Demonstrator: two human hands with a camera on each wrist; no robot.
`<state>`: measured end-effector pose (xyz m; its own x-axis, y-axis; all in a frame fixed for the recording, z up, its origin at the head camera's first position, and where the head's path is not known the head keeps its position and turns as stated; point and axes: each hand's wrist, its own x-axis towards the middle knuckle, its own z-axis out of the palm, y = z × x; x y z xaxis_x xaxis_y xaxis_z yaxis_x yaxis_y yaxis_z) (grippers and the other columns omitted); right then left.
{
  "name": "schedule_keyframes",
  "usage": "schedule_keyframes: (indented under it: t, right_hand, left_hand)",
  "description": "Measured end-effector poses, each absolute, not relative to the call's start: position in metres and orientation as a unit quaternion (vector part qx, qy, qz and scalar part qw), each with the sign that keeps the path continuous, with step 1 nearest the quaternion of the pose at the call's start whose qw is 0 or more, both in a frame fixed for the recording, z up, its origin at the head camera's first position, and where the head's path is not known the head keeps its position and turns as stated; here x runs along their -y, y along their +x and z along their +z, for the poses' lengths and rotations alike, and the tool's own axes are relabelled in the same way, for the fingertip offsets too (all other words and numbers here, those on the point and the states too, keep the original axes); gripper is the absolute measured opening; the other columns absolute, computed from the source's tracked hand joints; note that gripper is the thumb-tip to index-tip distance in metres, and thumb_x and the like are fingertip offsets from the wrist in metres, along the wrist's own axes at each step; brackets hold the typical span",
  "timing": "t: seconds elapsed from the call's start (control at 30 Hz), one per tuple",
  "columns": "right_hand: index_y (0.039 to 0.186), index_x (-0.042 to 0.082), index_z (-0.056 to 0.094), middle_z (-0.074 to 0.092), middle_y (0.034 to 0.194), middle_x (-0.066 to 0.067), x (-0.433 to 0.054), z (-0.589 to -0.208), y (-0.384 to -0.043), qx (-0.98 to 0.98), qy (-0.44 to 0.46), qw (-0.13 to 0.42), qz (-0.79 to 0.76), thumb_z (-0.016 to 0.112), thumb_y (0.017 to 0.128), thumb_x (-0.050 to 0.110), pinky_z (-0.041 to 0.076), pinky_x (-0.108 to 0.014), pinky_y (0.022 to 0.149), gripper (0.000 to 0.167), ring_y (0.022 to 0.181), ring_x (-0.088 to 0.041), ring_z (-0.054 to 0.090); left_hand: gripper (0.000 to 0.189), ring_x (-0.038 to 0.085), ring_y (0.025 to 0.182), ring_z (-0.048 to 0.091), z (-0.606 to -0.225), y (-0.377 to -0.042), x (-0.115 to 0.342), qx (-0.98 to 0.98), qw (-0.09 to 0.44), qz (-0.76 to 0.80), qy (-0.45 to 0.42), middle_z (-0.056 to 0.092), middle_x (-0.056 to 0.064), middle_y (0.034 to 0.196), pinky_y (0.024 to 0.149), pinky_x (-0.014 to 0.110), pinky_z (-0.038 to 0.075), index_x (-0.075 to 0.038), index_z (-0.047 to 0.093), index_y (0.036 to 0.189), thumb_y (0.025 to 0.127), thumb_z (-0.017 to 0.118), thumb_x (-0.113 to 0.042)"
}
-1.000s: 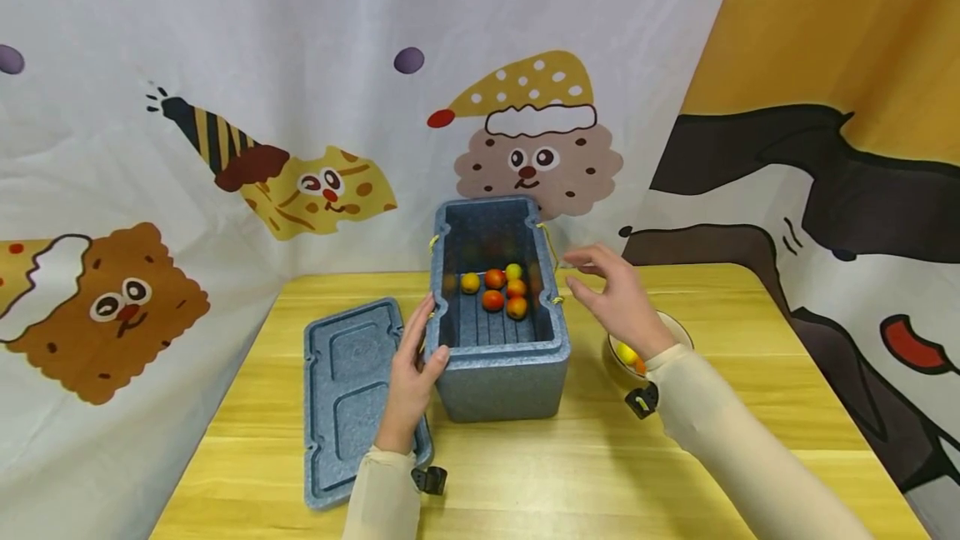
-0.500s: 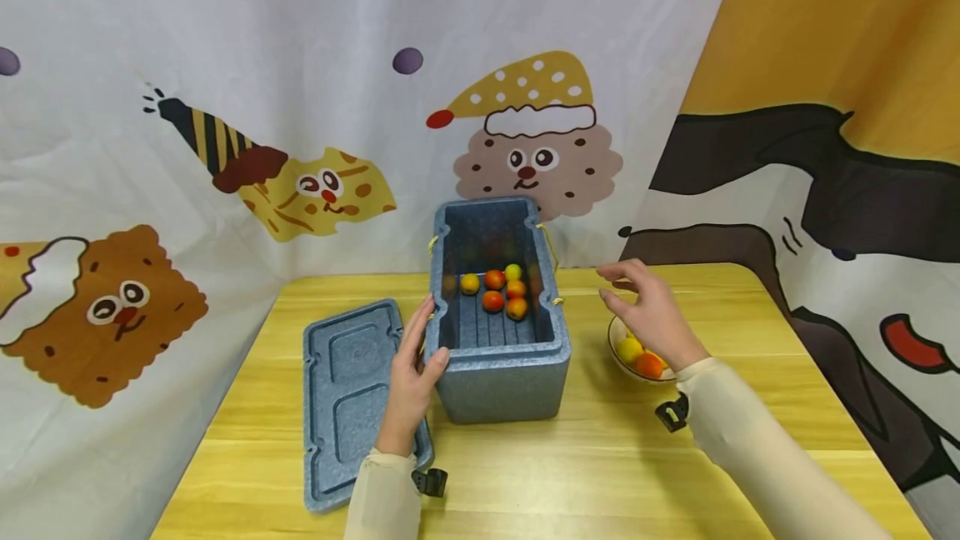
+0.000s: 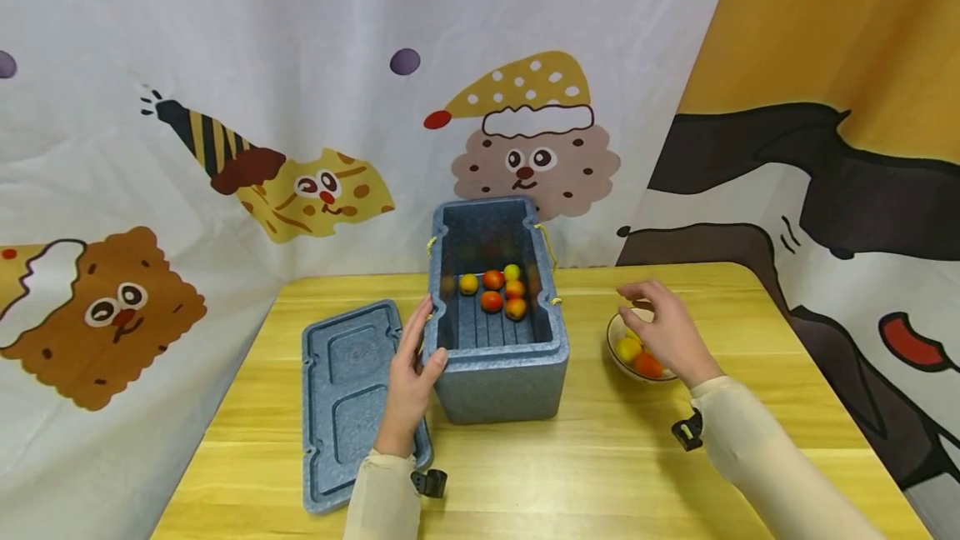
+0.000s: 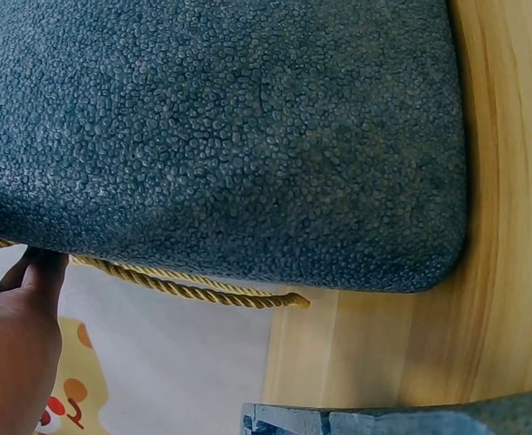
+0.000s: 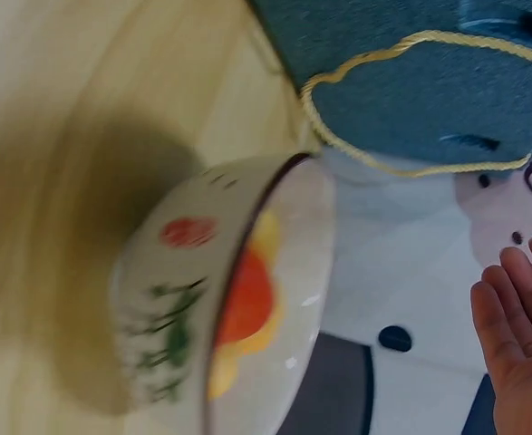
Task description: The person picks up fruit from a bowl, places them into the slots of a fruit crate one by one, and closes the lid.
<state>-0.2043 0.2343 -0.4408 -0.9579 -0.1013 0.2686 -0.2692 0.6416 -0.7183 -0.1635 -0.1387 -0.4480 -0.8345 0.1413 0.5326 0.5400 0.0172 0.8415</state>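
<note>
A blue-grey insulated foam box [image 3: 501, 394] stands uncovered on the table. Inside lie several small red, orange and yellow fruits [image 3: 492, 302], their kind too small to make out. My left hand [image 3: 409, 386] rests against its near left corner, fingers along the side wall and thumb at the rim. Over the far side of a bowl [image 3: 615, 359] hovers my right hand [image 3: 672, 336], fingers loosely bent with nothing between them. Yellow [image 3: 628, 349] and orange fruits [image 3: 647, 365] lie in that bowl. In the right wrist view the bowl's white wall [image 5: 161, 272] carries a painted pattern.
The box's lid [image 3: 321, 415] lies flat on the wooden table [image 3: 525, 490], left of the box and partly under my left arm. Yellow rope handles [image 4: 193, 290] hang at the box's sides. A printed curtain [image 3: 337, 40] closes off the back.
My right hand has moved from beside the box's right rim rightward and down to the bowl, uncovering more of the bowl's fruits. The left hand and the box stay put.
</note>
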Motion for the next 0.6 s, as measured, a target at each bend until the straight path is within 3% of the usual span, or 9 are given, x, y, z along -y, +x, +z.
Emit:
schedule_keyframes:
  t: [0.23,0.6]
  right_hand:
    - [0.121,-0.005,0.061,0.057,0.118,-0.02,-0.253,-0.459,-0.197,0.916,0.091,0.098,0.379,0.064,0.094,0.005,0.045,-0.057,0.092,0.029,0.108,-0.043,0.057]
    - [0.123,-0.003,0.061,0.056,0.12,-0.02,-0.273,-0.486,-0.19,0.943,0.063,0.047,0.324,0.066,0.093,0.01,0.042,-0.061,0.093,0.033,0.111,-0.043,0.053]
  left_hand:
    - [0.057,0.037,0.144,0.019,-0.447,-0.163,0.138,0.698,0.153,-0.656,-0.244,0.024,0.027,0.155,0.115,0.031,0.018,0.01,0.03,0.149,0.1,0.054,-0.008]
    - [0.057,0.034,0.145,0.019,-0.447,-0.163,0.138,0.697,0.152,-0.657,-0.244,0.024,0.025,0.156,0.115,0.032,0.017,0.009,0.03,0.149,0.1,0.054,-0.006]
